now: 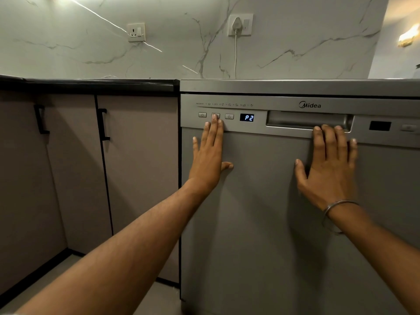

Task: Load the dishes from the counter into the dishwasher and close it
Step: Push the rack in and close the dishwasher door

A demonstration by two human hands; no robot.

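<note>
the dishwasher (272,201) door stands closed under both my hands. my left hand (209,160) lies flat on the door near its left edge, fingers straight, one fingertip on the middle button (215,115) of three beside the display (246,117) reading p2. my right hand (329,164) is spread flat below the handle (306,120) recess, fingertips at its lower lip. the door is smooth brushed grey metal; the buttons are small rectangles. a thin metal bangle (338,206) circles my right wrist.
</note>
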